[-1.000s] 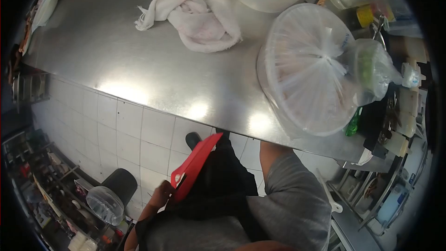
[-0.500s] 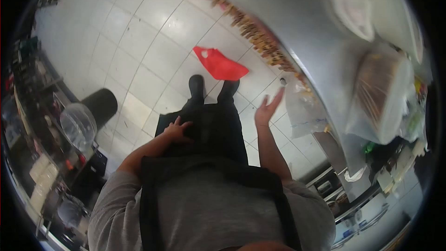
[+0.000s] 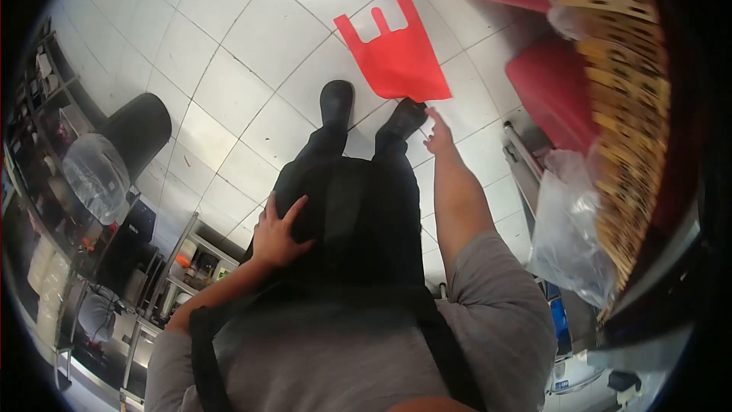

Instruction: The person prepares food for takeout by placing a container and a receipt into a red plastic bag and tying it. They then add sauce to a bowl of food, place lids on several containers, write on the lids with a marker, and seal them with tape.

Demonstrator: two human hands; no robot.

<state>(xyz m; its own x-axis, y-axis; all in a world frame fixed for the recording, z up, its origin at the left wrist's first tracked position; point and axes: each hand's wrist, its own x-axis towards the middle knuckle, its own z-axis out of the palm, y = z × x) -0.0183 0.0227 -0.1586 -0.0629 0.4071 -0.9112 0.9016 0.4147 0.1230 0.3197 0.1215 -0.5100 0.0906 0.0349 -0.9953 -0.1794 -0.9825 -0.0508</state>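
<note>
A flat red plastic bag [image 3: 400,57] with handle loops lies on the white tiled floor, its lower edge beside the dark shoe [image 3: 404,117] on the right. My left hand [image 3: 279,235] rests against the black apron [image 3: 343,221] with its fingers spread and holds nothing. My right hand [image 3: 438,134] reaches down near that shoe, just below the bag's lower edge and apparently apart from it. Its fingers are apart, with nothing between them.
Red containers [image 3: 545,91] stand under the counter at the right, near a row of wooden clips [image 3: 625,107] and a hanging clear plastic bag [image 3: 568,229]. At the left are a black bin [image 3: 141,131] and crowded shelves [image 3: 76,290].
The red bag, in my left hand one second ago, was let go and now lies on the floor. My view has turned downward, my body leans forward, and my right hand has come nearer the bag.
</note>
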